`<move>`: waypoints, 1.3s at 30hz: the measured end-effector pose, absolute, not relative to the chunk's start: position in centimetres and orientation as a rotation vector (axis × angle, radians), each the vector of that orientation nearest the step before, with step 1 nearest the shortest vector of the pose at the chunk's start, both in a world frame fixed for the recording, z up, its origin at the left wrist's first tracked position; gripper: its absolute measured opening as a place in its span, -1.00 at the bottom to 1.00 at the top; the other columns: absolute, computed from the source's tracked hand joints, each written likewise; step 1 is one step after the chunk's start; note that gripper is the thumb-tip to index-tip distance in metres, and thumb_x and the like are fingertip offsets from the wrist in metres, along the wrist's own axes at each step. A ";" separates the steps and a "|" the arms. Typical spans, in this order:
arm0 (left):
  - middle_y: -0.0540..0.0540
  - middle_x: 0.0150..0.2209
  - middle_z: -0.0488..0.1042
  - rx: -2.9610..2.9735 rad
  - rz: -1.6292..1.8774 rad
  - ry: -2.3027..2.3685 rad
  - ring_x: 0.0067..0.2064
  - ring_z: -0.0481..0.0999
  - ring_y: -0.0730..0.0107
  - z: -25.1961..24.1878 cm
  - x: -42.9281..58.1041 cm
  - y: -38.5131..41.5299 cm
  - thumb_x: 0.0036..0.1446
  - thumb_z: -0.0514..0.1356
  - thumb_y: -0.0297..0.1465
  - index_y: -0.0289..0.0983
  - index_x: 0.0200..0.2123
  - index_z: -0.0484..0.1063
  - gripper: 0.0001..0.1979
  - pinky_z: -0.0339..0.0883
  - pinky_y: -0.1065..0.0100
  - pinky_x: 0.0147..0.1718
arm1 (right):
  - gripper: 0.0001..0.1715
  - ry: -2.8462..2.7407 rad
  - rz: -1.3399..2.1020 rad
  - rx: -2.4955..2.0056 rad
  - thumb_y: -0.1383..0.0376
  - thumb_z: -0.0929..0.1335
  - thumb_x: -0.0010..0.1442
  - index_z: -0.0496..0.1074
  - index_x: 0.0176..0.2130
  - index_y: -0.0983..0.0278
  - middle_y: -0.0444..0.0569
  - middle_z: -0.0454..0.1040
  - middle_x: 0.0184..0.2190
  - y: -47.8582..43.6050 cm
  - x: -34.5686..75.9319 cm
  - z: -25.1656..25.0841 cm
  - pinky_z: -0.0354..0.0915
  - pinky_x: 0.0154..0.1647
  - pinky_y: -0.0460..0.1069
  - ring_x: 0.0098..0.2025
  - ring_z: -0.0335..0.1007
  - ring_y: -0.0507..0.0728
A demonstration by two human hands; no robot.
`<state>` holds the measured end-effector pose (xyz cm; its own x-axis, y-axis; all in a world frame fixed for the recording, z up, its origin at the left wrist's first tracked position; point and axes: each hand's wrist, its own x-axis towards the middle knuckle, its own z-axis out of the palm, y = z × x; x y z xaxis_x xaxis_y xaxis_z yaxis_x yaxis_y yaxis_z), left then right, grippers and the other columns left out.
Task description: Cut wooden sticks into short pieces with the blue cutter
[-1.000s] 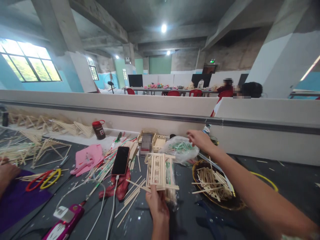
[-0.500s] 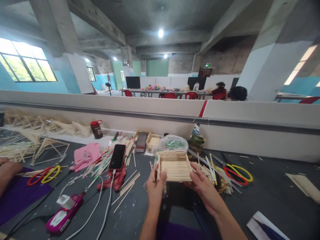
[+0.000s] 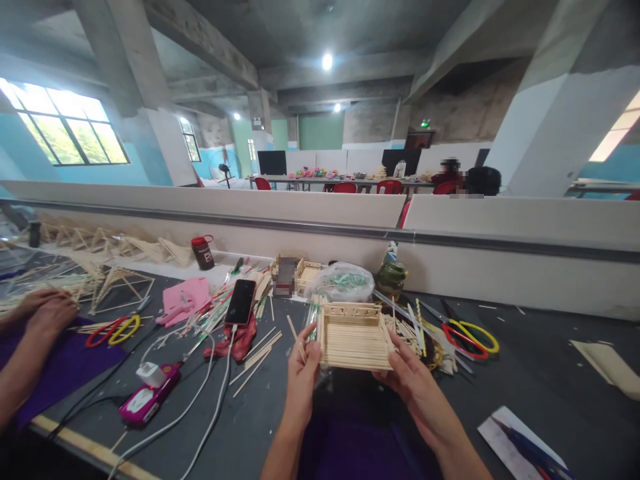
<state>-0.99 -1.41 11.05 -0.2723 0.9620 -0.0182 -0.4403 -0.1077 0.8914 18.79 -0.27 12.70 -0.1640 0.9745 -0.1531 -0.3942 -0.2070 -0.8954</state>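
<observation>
Between my hands I hold a small tray-like box [image 3: 356, 337] built of thin wooden sticks, its open inside tilted toward me above the dark table [image 3: 280, 407]. My left hand [image 3: 303, 363] closes on its left end, thumb at the front edge; a loose wooden stick [image 3: 295, 331] pokes up by those fingers. My right hand [image 3: 407, 377] grips the right end with thumb and fingers. Behind the box lies a clear plastic bag [image 3: 343, 281] with green strips in it. Loose short sticks [image 3: 406, 333] lie just beyond my right hand.
Scissors with red and yellow handles [image 3: 470, 339] lie at right, a pen on paper [image 3: 520, 443] nearer me. At left are a phone [image 3: 241, 301] on its charging cable, a pink power strip [image 3: 150, 395] and a co-worker's hands [image 3: 50, 313]. A low white partition [image 3: 500, 267] runs behind.
My view has turned slightly left. The box is still in both hands, a little lower and turned slightly. The co-worker's hands have come further into view.
</observation>
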 end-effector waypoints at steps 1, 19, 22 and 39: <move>0.13 -0.60 0.25 0.728 1.620 0.999 -0.68 0.07 0.71 11.1 -0.9 -1.5 0.02 0.28 -0.16 -0.21 0.09 0.32 -0.43 -0.08 0.62 -0.71 | -0.17 -0.883 1.593 -0.961 0.04 0.46 0.01 0.19 0.22 0.04 -0.05 0.40 0.10 -0.4 18.9 12.7 0.33 0.01 0.15 0.03 0.38 0.22; 0.22 -0.69 0.09 0.525 1.388 1.005 -0.74 -0.12 0.77 9.7 -1.5 -1.3 -0.14 0.36 -0.18 -0.30 -0.16 0.42 -0.52 -0.30 0.59 -0.76 | -0.29 -0.895 1.572 -1.046 0.01 0.42 0.06 0.28 0.16 0.08 -0.09 0.46 0.03 -0.8 19.4 10.8 0.45 -0.25 0.04 -0.08 0.43 0.20; 0.23 -0.70 0.09 0.489 1.375 0.981 -0.73 -0.13 0.77 9.7 -1.6 -1.2 -0.14 0.37 -0.20 -0.29 -0.22 0.40 -0.56 -0.30 0.59 -0.76 | -0.50 -0.848 1.612 -1.025 0.04 0.42 0.07 0.45 -0.01 0.14 -0.08 0.52 -0.07 -0.9 19.4 10.9 0.45 -0.21 0.05 -0.12 0.44 0.18; 0.07 -0.66 0.34 0.674 1.396 1.014 -0.71 0.10 0.72 8.8 -2.8 -0.7 -0.14 0.38 -0.19 -0.38 -0.25 0.54 -0.57 -0.13 0.58 -0.74 | -0.46 -1.104 1.510 -1.002 0.10 0.46 0.03 0.45 0.02 0.11 -0.04 0.36 0.14 -0.9 20.4 10.3 0.09 0.23 0.22 0.18 0.21 0.28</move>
